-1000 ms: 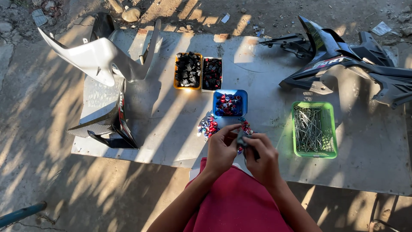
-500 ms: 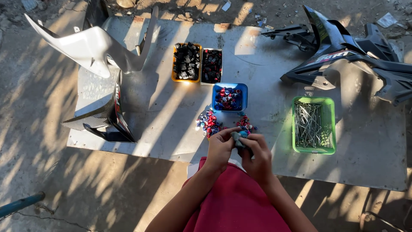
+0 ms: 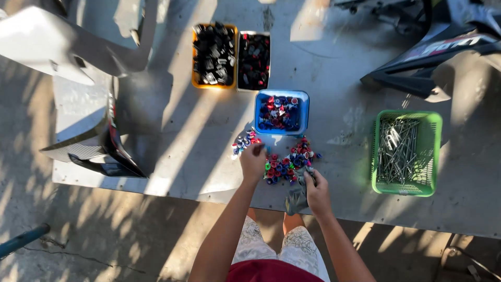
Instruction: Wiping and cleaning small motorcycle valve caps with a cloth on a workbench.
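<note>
A pile of small coloured parts point(image 3: 284, 162), red, blue and green, lies on the grey table point(image 3: 334, 120) in front of me. My left hand point(image 3: 253, 162) reaches into the left side of the pile, its fingertips pinched on a small piece. My right hand point(image 3: 314, 190) rests at the pile's near right edge and grips a grey metal part point(image 3: 297, 197) that hangs over the table's front edge. Just beyond the pile stands a blue bin point(image 3: 282, 112) filled with the same coloured parts.
An orange bin point(image 3: 214, 55) and a white bin point(image 3: 254, 60) of dark parts stand at the back. A green basket point(image 3: 406, 151) of long metal nails sits to the right. Motorbike body panels lie at the left point(image 3: 78, 57) and back right point(image 3: 433, 52).
My hands were together near my chest over a small piece. They have separated: the left has reached forward into the pile and the right has lowered to the table edge. The camera has moved closer.
</note>
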